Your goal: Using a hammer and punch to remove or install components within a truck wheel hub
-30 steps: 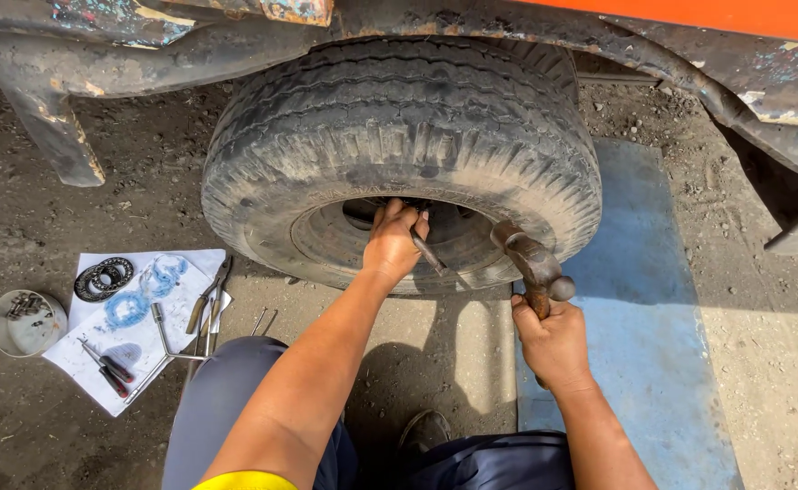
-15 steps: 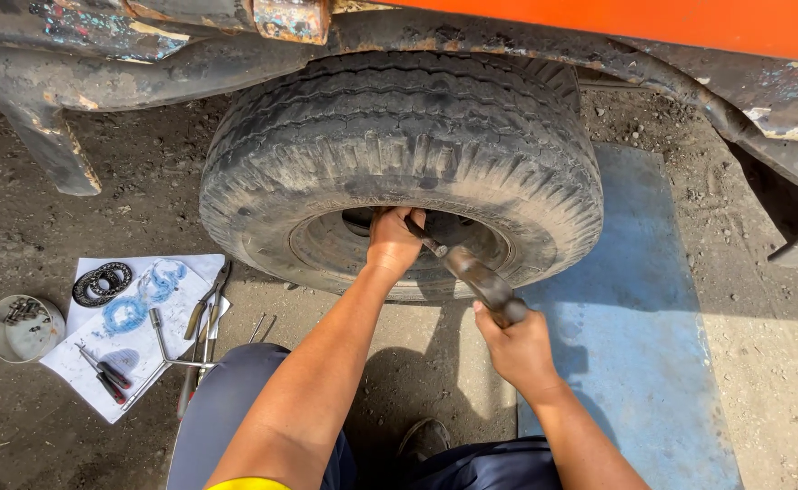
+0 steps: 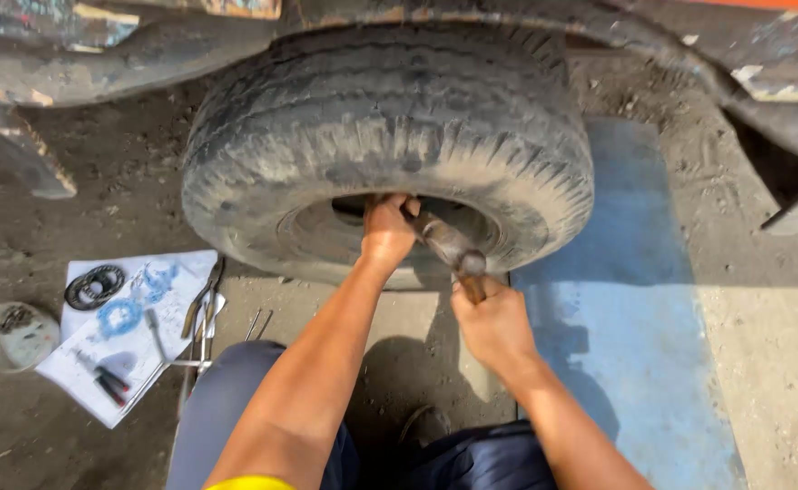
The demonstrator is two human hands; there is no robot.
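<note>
Our right hand (image 3: 494,322) is wrapped tight around the wooden handle of a hammer (image 3: 453,249), with the metal head angled up and left into the middle of the wheel. Our left hand (image 3: 387,231) is right up in there too, fingers curled on something at the hub (image 3: 326,231). Can't tell what it's pinching, since the hand and the hammer head cover it. The two hands are close together, the hammer head sitting just beside the left knuckles.

All of that is happening inside the opening of a big worn tyre (image 3: 390,118) standing upright under a rusty vehicle body (image 3: 508,18). We're crouched in front of it, knees in dark trousers at the bottom of the view.

Off to the left on the dirt ground there's a sheet of paper (image 3: 99,363) with bits laid out: a dark bearing ring (image 3: 95,286), a bluish ring (image 3: 119,318) and some pliers (image 3: 201,304) at the edge. Further left sits a small round tin (image 3: 16,336). To the right of the tyre lies a blue mat (image 3: 635,345).
</note>
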